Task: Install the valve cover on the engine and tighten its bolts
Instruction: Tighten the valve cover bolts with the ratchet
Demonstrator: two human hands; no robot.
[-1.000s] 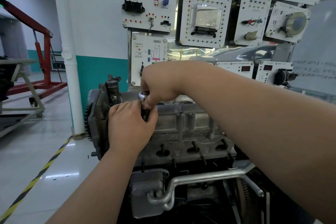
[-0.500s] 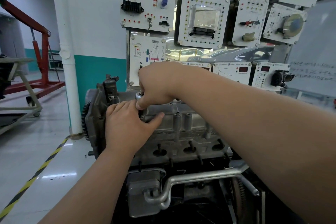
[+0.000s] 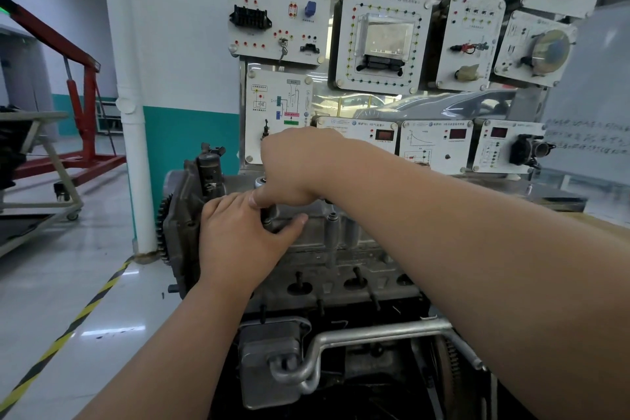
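The grey engine (image 3: 341,269) stands in front of me with the metal valve cover (image 3: 327,232) on top. A ratchet wrench (image 3: 262,182) stands upright over the cover's left end; only its shiny head and a bit of dark socket show. My right hand (image 3: 296,170) grips the ratchet from above, fingers curled round it. Just below, my left hand (image 3: 238,239) lies on the cover's left front with fingers and thumb curled round the socket shaft. The bolt under the socket is hidden.
A board of white electrical training panels (image 3: 381,41) stands right behind the engine. A white pipe (image 3: 134,133) runs down the wall at left. A red engine hoist (image 3: 81,102) and a wheeled stand (image 3: 44,160) are far left. Yellow-black tape (image 3: 68,327) crosses the glossy floor.
My right hand has turned a little on the ratchet head, its thumb now pointing down-left. The left hand's thumb has spread out to the right along the cover.
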